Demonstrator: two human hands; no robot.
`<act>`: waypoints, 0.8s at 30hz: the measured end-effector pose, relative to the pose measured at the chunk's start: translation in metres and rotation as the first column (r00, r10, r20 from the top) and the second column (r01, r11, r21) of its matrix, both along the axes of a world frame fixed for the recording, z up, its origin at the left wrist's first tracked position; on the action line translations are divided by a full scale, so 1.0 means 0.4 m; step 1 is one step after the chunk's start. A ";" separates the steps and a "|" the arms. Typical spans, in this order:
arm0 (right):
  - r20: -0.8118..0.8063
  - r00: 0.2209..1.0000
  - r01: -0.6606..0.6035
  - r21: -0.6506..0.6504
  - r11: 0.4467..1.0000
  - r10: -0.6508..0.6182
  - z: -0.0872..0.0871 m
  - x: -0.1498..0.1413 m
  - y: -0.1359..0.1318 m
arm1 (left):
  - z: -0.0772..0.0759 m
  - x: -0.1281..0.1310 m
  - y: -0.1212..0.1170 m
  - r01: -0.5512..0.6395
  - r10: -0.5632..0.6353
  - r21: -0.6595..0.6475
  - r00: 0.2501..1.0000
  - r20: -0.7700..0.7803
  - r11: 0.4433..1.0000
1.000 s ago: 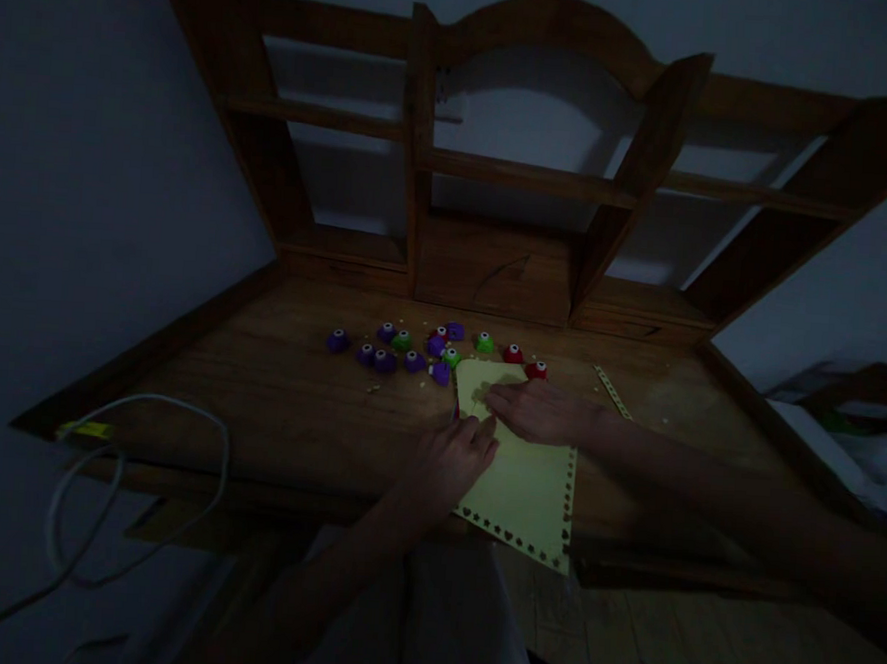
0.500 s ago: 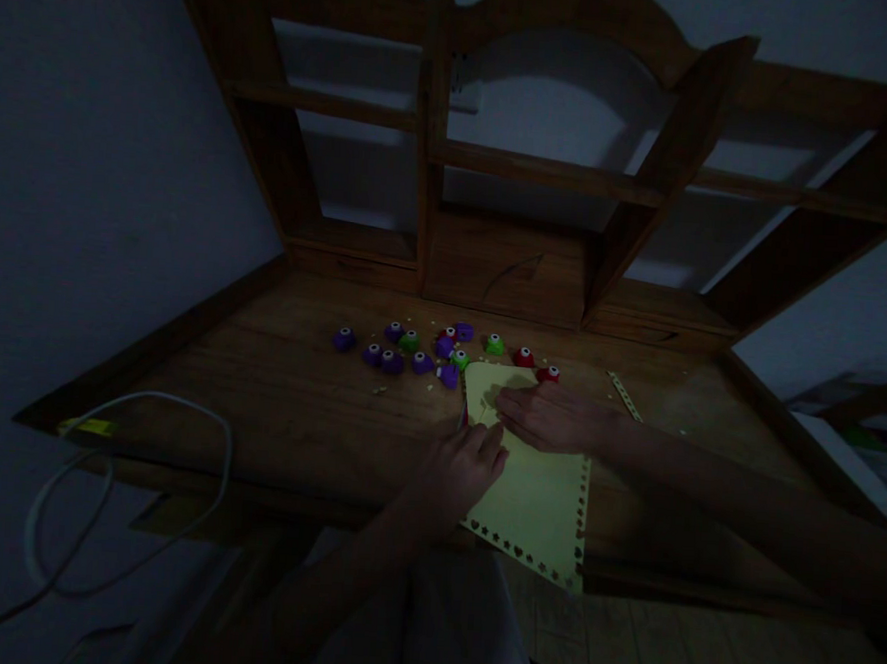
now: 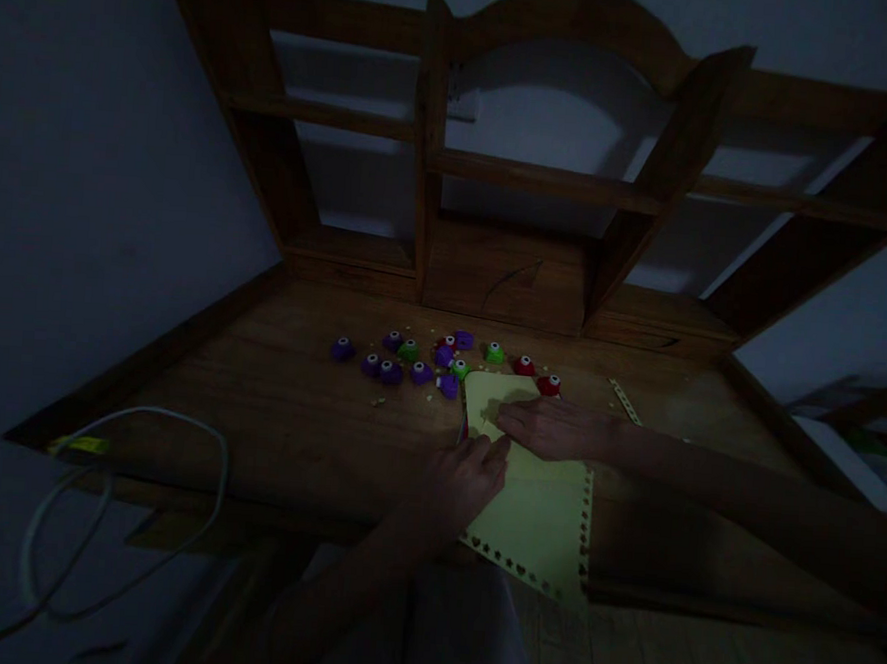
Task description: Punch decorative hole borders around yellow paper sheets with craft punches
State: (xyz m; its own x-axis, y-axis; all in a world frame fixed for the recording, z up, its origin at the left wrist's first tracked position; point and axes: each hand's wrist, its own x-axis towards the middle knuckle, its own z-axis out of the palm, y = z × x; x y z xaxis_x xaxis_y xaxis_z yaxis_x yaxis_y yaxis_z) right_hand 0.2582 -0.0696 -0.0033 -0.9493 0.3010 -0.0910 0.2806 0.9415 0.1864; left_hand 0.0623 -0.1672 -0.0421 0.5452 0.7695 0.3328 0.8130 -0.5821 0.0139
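A pale yellow sheet of paper (image 3: 530,508) lies on the desk, its near end reaching past the front edge. Heart- and star-shaped holes run along its near and right borders. My left hand (image 3: 472,479) is closed with curled fingers at the paper's left edge. Beside those fingers a bit of red shows at the edge; what it belongs to is mostly hidden. My right hand (image 3: 550,429) lies across the sheet with fingers stretched to the left, close to the left fingertips. Beyond the paper stand small craft punches: purple (image 3: 391,372), green (image 3: 494,352) and red (image 3: 549,386).
A punched paper strip (image 3: 625,401) lies to the right. Tiny paper bits (image 3: 377,402) are scattered among the punches. A wooden shelf unit (image 3: 508,266) rises along the back of the desk (image 3: 296,393). A white cable (image 3: 221,459) loops at the left front corner.
The view has shifted slightly, so the desk things sit a little lower. Both hands stay at nearly the same place on the paper.
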 end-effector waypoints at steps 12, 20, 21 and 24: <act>-0.070 0.995 0.060 -0.092 0.994 -0.066 0.003 -0.014 -0.006 | 0.009 0.000 0.008 0.032 -0.033 -0.058 0.999 -0.015 0.998; -0.251 0.923 0.203 -0.327 0.923 -0.293 0.021 -0.027 0.011 | -0.014 0.005 0.000 -0.003 0.002 0.011 0.999 0.043 1.000; -0.274 0.906 0.215 -0.360 0.908 -0.323 0.024 -0.026 0.010 | -0.016 0.006 -0.001 -0.015 0.014 0.009 0.997 0.070 1.000; -0.283 0.890 0.231 -0.399 0.887 -0.359 0.029 -0.024 0.007 | -0.019 0.010 -0.003 -0.066 0.067 -0.012 0.989 0.133 0.998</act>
